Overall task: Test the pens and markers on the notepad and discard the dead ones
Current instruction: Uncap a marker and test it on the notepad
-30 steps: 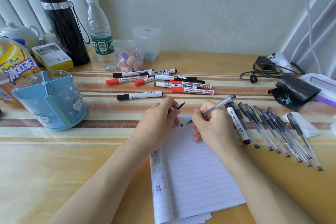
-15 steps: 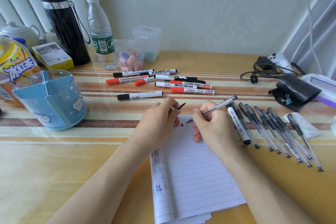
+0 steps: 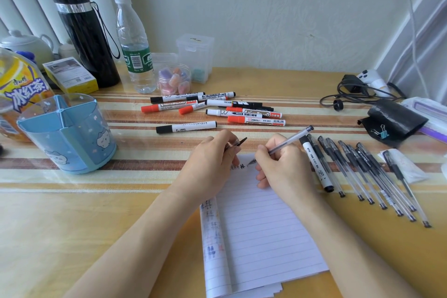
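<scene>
Nothing much is seen to have moved since a second ago: the pen (image 3: 289, 140) is kept with its tip on the top line of the notepad (image 3: 261, 237). It is held by the right hand (image 3: 283, 167), grip closed round it; a cap (image 3: 240, 142) is pinched in the grip of the left hand (image 3: 208, 164). Just right, one lone marker (image 3: 315, 167) and seven or eight overlapped spare pens (image 3: 358, 172) are laid on the tabletop (image 3: 72, 225). About nine markers (image 3: 212, 111) are scattered beyond; one holder (image 3: 65, 133) is stood left.
</scene>
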